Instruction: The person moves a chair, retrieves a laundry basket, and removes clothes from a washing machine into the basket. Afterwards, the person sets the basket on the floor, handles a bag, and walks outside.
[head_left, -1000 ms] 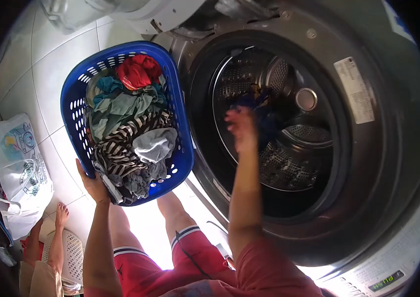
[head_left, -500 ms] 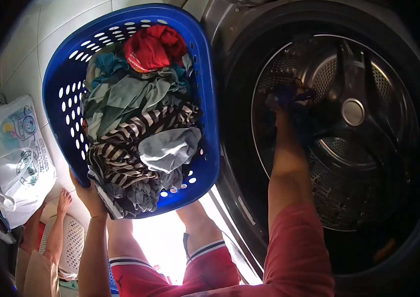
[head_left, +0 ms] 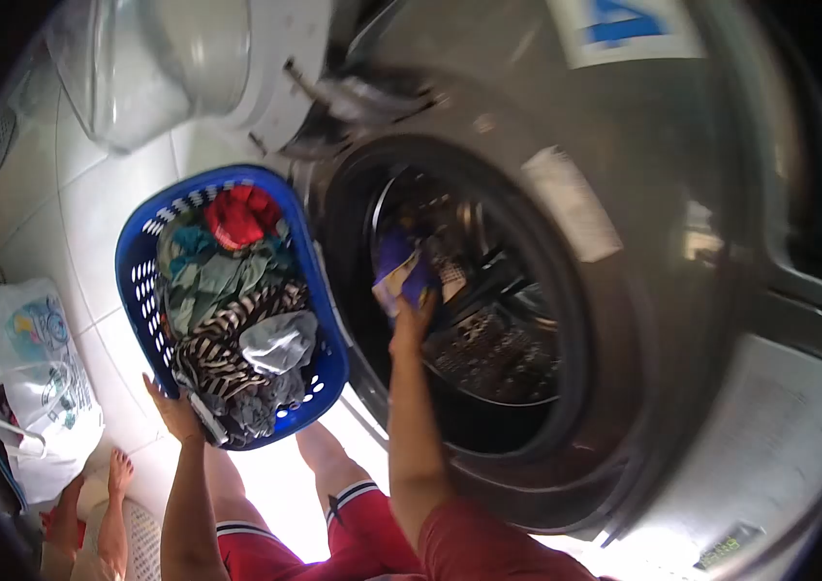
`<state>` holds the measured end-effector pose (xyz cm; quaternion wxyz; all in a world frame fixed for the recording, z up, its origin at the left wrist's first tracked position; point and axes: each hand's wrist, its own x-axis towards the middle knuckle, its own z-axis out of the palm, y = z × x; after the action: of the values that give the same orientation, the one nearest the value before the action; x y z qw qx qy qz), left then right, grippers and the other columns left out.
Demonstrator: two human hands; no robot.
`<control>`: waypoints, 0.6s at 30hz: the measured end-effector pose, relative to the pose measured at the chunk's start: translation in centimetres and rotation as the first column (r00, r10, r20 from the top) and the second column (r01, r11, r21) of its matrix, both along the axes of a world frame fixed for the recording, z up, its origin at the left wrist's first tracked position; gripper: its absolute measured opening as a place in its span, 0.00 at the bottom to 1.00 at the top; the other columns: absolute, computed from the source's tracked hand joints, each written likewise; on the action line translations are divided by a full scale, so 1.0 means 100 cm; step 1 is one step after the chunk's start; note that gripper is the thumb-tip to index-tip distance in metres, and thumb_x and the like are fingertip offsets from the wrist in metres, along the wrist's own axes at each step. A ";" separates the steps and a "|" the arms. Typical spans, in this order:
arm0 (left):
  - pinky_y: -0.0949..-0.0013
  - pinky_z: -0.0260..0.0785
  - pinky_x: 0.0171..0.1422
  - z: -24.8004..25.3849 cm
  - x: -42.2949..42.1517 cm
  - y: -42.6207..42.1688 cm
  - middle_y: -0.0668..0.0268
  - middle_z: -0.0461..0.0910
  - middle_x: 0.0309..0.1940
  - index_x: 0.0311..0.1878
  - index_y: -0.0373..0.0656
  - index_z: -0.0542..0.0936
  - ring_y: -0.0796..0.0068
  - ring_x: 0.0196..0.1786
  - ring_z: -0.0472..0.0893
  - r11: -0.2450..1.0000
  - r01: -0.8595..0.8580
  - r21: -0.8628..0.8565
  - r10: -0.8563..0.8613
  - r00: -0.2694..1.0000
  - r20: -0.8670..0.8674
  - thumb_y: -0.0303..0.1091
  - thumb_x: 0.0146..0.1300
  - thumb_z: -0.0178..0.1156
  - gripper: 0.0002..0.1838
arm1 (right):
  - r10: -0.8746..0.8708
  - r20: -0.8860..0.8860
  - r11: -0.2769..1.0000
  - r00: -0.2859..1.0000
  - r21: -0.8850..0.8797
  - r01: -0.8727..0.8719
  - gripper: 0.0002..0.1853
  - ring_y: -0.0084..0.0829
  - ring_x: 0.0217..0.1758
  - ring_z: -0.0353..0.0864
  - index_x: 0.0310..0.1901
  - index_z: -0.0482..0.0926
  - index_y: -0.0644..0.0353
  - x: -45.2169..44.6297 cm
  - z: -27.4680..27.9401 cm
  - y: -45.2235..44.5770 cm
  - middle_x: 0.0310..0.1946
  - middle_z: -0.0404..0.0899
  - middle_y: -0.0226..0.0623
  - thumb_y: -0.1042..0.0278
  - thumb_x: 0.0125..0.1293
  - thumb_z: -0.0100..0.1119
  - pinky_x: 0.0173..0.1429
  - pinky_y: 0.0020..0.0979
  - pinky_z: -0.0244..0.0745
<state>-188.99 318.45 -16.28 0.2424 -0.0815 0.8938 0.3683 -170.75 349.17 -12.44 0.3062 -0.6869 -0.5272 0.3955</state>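
White plastic makes up the printed bag [head_left: 38, 387] at the far left, standing on the pale floor tiles [head_left: 106, 387]. Just below it I see another person's bare feet [head_left: 118, 474]. Higher up, the clear door [head_left: 164, 68] of the washer hangs open. My left hand [head_left: 175, 414] grips the near left corner of a blue basket [head_left: 331, 363], which sits above my legs, beside the washer. Inside lie a red cloth [head_left: 241, 215], teal and grey-green clothes, a striped garment [head_left: 227, 339] and a light grey piece [head_left: 278, 342] near the right side. To the right, my right hand [head_left: 413, 320] is closed on a purple cloth [head_left: 401, 266] with yellowish parts, within the round opening of the washer [head_left: 643, 320], in front of the metal drum [head_left: 508, 353]. Farther right are a white label [head_left: 571, 203], a blue-marked sign [head_left: 624, 29] and, low down, a green-lit display [head_left: 721, 552].
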 end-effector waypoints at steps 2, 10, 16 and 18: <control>0.66 0.54 0.55 -0.005 0.000 -0.004 0.52 0.59 0.52 0.58 0.41 0.46 0.58 0.51 0.64 1.000 -0.028 -0.008 0.028 0.999 0.036 0.23 0.45 0.53 0.37 | 0.020 -0.093 1.000 0.995 -0.021 -0.022 0.31 0.33 0.53 0.58 0.53 0.55 0.67 -0.026 0.054 -0.035 0.50 0.59 0.44 0.72 0.43 0.53 0.55 0.28 0.53; 0.63 0.39 0.61 0.074 0.038 -0.021 0.46 0.49 0.55 0.56 0.32 0.47 0.52 0.59 0.49 0.974 0.133 0.185 -0.115 0.988 -0.101 0.25 0.47 0.50 0.33 | 0.029 -0.446 0.816 0.895 -0.506 -0.279 0.38 0.31 0.51 0.62 0.56 0.46 0.65 -0.044 0.196 -0.148 0.49 0.60 0.41 0.83 0.39 0.50 0.55 0.27 0.55; 0.60 0.62 0.44 0.125 0.044 -0.040 0.52 0.67 0.44 0.53 0.43 0.58 0.54 0.42 0.70 0.926 0.373 -0.066 -0.332 0.882 0.334 0.42 0.56 0.40 0.22 | -0.079 -0.655 0.547 0.751 -0.659 -0.517 0.36 0.34 0.50 0.64 0.53 0.53 0.69 -0.015 0.249 -0.162 0.48 0.63 0.41 0.79 0.35 0.50 0.55 0.32 0.57; 0.63 0.62 0.43 0.108 0.044 -0.049 0.54 0.69 0.43 0.54 0.50 0.59 0.57 0.39 0.73 0.966 0.255 0.035 -0.244 0.866 0.436 0.50 0.57 0.34 0.24 | -0.144 -0.695 0.460 0.705 -0.678 -0.573 0.34 0.35 0.50 0.64 0.52 0.55 0.69 -0.020 0.257 -0.160 0.47 0.64 0.42 0.77 0.35 0.49 0.55 0.33 0.58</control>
<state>-184.59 313.53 -5.44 0.4810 -0.0487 0.8240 0.2955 -172.72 333.12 13.27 0.0280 -0.4715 -0.1962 0.8593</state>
